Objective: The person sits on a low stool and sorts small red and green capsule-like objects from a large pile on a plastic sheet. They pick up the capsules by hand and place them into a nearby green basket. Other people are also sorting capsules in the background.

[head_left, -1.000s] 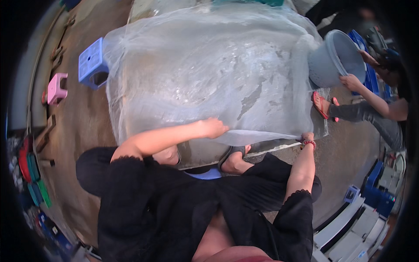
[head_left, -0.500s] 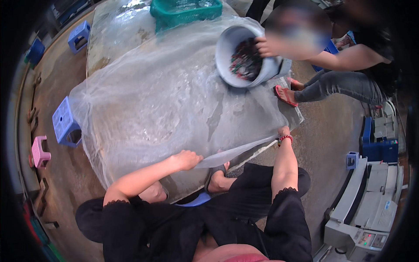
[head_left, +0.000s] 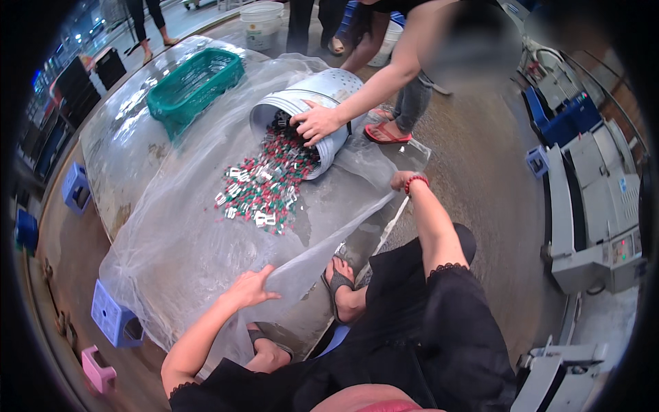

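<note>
A translucent white mesh sheet (head_left: 185, 226) spreads over a low platform. At its near right edge my right hand (head_left: 403, 180), with a red bead bracelet, is closed on the sheet. My left hand (head_left: 248, 288) rests against the near edge, a finger and the thumb spread apart. A pile of small red, green and white pieces (head_left: 264, 182) lies on the sheet, spilling from a tipped white bucket (head_left: 329, 144). A co-worker's hand (head_left: 319, 123) reaches at the bucket's mouth. Too small to name are the pieces themselves.
A green plastic basket (head_left: 195, 89) stands at the platform's far left. Blue stools (head_left: 113, 312) and a pink stool (head_left: 98, 371) line the left floor. Grey machines (head_left: 594, 199) stand to the right. White buckets (head_left: 261, 26) and people's legs are at the back.
The bucket has tipped further, and pieces have poured out onto the sheet. My left hand's fingers have come apart from a closed grip. My view has shifted.
</note>
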The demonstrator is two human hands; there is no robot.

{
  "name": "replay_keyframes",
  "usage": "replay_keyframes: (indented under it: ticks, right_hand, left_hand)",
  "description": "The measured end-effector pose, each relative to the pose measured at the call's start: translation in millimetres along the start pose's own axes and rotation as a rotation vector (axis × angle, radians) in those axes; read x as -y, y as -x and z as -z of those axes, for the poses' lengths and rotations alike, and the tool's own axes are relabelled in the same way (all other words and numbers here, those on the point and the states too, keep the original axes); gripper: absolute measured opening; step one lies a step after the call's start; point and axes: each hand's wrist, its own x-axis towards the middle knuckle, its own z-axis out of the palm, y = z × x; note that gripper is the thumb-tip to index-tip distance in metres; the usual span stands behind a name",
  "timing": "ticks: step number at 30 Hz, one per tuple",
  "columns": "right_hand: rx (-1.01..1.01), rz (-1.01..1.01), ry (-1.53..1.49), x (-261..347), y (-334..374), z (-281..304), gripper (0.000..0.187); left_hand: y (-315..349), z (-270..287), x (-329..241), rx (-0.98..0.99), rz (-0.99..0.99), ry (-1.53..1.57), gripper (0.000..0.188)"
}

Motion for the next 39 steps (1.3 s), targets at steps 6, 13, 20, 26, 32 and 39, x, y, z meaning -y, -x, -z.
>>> replay_keyframes:
  ticks: [6,13,20,26,32,39]
  right_hand:
    - [0.310,0.179,0.334,10,23,43,0.061]
    - [0.621,0.446,-0.209,-23,-66,-44,0.064]
    - [0.603,0.961,-0.153,-59,-98,-28,0.068]
    - [0.449,0.575,0.488,48,-22,-27,0.049]
    - [0.362,0.409,0.561,12,15,7,0.051]
    - [0.362,0.430,0.578,42,36,26,0.049]
  left_hand:
    - [36,-45,88,0.014,0.185,0.092,0.055]
    - [118,-9,74,0.037,0.402,0.354,0.054]
    - [123,12,76,0.005,0.185,0.083,0.057]
    - [128,2,86,-0.078,0.305,-0.155,0.025]
    - [114,7,76,0.005,0.280,-0.086,0.026]
    - [122,11,69,0.054,0.296,-0.065,0.037]
